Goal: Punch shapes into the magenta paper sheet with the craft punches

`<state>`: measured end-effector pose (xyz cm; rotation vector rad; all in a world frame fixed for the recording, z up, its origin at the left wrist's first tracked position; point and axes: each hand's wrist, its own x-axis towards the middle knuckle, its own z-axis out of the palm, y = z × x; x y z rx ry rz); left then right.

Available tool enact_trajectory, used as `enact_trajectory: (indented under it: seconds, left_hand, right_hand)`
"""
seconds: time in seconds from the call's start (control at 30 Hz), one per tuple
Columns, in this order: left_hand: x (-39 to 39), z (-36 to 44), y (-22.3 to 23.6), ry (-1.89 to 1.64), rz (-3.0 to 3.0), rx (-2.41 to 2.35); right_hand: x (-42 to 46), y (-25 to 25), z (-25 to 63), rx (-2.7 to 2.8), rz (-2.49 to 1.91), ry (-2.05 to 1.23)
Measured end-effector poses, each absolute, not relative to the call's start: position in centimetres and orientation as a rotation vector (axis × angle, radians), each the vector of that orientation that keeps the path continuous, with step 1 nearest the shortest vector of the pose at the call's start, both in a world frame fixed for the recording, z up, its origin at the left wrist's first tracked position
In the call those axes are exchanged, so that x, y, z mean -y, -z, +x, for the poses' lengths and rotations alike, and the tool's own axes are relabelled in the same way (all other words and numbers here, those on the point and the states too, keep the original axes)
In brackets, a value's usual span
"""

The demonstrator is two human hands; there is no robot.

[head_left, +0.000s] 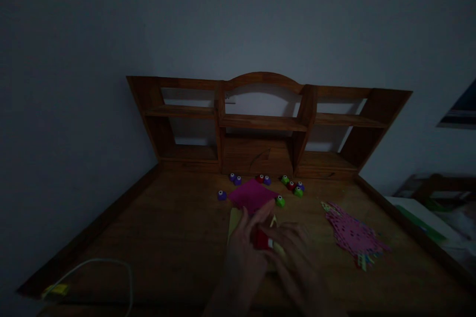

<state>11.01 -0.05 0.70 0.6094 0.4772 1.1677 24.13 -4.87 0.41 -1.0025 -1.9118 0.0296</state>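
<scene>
My left hand (242,241) is raised over the desk, its fingers stretched out and the thumb apart. Against its palm lies a small red piece with a white patch (262,239). My right hand (295,245) closes on this piece from the right with thumb and fingers; dim light and blur hide the exact grip. Beneath the hands is a pale yellow sheet (234,219), mostly covered. Just beyond them lies a magenta sheet (251,195). A green eye-topped piece (280,201) sits at its right corner, and a purple one (222,195) stands at its left.
Several more red, green and purple eye-topped pieces (291,185) stand near the wooden shelf unit (260,121). To the right is a spread of pink perforated strips (355,233). A pale cable (107,260) and a yellow object (56,290) are at the lower left.
</scene>
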Motion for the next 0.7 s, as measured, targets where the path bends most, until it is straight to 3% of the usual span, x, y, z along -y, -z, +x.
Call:
enact_trajectory:
  seconds: [0.23,0.6,0.7]
  left_hand:
    - [0.4,11.1,-1.2,-1.244,0.681,-0.567]
    - [0.2,12.4,0.5,-1.175,0.462,-0.346]
    - [0.2,12.7,0.3,-1.147,0.501,-0.352]
  right_hand:
    - [5.9,0.7,23.3,1.712,-1.034,-0.335]
    - [6.2,2.8,24.7,1.569,-0.912,-0.230]
    - [5.9,3.1,24.4,1.471,-1.015,-0.529]
